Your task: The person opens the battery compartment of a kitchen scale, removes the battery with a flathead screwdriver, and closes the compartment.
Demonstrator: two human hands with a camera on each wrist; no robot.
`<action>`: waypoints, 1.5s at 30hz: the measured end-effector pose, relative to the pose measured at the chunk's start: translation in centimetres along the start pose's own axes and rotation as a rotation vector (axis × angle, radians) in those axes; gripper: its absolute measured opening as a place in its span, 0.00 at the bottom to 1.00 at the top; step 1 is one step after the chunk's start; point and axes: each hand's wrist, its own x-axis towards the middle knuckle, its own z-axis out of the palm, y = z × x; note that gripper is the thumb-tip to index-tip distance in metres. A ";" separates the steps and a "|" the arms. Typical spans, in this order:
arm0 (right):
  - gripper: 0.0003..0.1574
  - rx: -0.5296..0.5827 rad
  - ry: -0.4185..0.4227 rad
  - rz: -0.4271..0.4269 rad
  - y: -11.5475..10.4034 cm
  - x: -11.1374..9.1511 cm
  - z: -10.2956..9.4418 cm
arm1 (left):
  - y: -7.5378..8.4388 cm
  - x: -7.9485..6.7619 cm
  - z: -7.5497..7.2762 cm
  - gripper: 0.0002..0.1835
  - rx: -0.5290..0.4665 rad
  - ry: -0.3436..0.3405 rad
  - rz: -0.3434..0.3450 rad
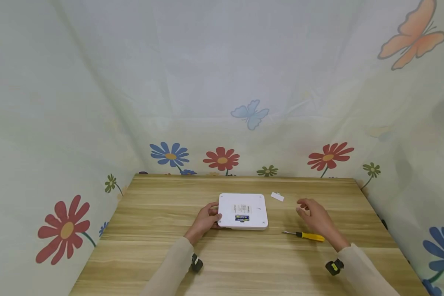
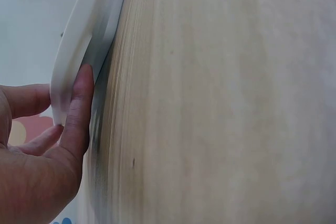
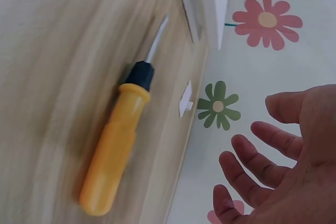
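Plainly, the white battery-powered device point(image 1: 242, 201) sits near the middle of the wood-grain tabletop point(image 1: 259, 263), its underside up. Printed on that face, or stuck to it, is a small label point(image 1: 242, 208), and below the label is an uncovered battery compartment point(image 1: 242, 222) with dark, yellow-marked batteries point(image 1: 240, 218) in it, too small to count with certainty.

The left hand point(image 1: 205, 220) pinches the device's left edge: the thumb lies over the upper face, and the left wrist view shows a finger reaching along the underside, between casing and wood. That grip seems sound for work at the compartment — a steady hold at one side, the opening left free to the other hand. I would keep the device level, so that the batteries do not tip out, and press lightly near the bay rather than pull at its edges.

The right hand point(image 1: 315, 214) holds nothing; it hangs over the table well apart from the device, thumb standing away from the fingers, which are loosely bent with slight gaps between them. Near it are the small white cover point(image 1: 277, 197), lying flat beyond the device's right side, and the yellow-handled screwdriver point(image 1: 312, 237), its metal tip towards the device.

Behind everything hangs a flower-and-butterfly backdrop point(image 1: 207, 82).
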 end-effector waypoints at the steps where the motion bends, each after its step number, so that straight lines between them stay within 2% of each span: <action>1: 0.22 -0.015 -0.001 -0.001 0.1 -0.2 0.0 | 0.0 0.0 0.0 0.29 0.002 0.001 0.000; 12: 0.18 -0.222 0.002 -0.088 0.5 -2.8 0.7 | 0.3 0.0 0.1 0.29 -0.007 0.003 0.009; 29: 0.17 -0.268 -0.006 -0.090 1.7 -4.9 1.4 | 0.0 0.0 0.1 0.30 0.003 0.003 -0.003; 37: 0.24 -0.309 -0.036 -0.091 1.8 -5.4 1.8 | 0.1 -0.2 0.1 0.30 -0.002 0.000 -0.003; 45: 0.26 -0.339 -0.016 -0.106 2.4 -5.8 2.2 | 0.0 -0.1 0.1 0.29 -0.002 -0.002 0.008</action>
